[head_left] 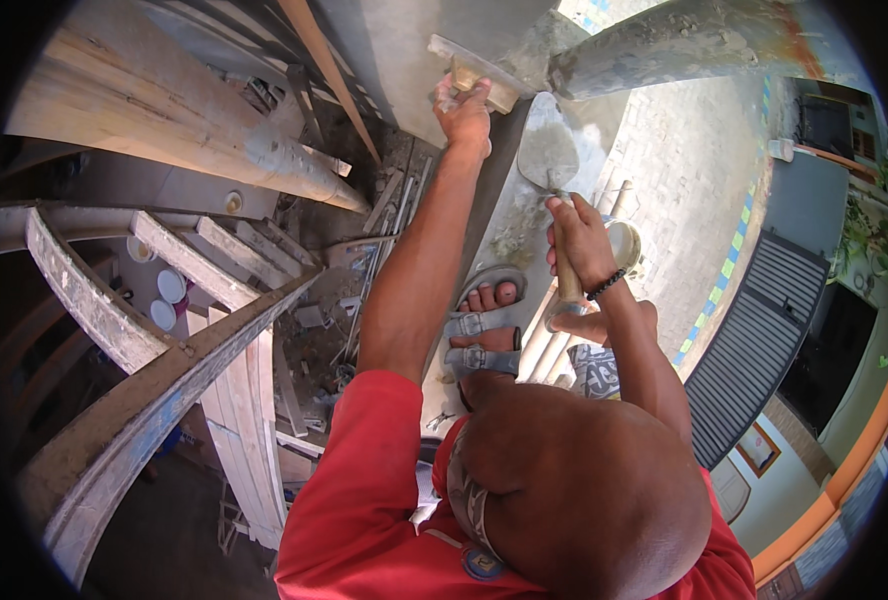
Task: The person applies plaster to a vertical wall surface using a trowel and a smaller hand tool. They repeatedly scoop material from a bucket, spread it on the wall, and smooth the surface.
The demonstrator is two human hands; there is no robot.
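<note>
My left hand (462,118) reaches far forward, its fingers closed around the wooden grip of a plastering float (502,92). The float lies at the grey wall (396,60), near its lower edge; I cannot tell if it touches. In my right hand (586,240) is a pointed masonry trowel (547,150), gripped by its wooden handle. Grey residue coats the trowel's blade, which points away from me over a ledge (514,235) and shows no clear heap of mortar. Some fingers of both hands are hidden.
My sandalled feet (484,335) stand on the narrow ledge. A round container (624,245) and bamboo poles (542,352) are by my right hand. At left are timber framing (164,385), a thick post (194,130) and debris below. A round column (694,50) crosses the far right.
</note>
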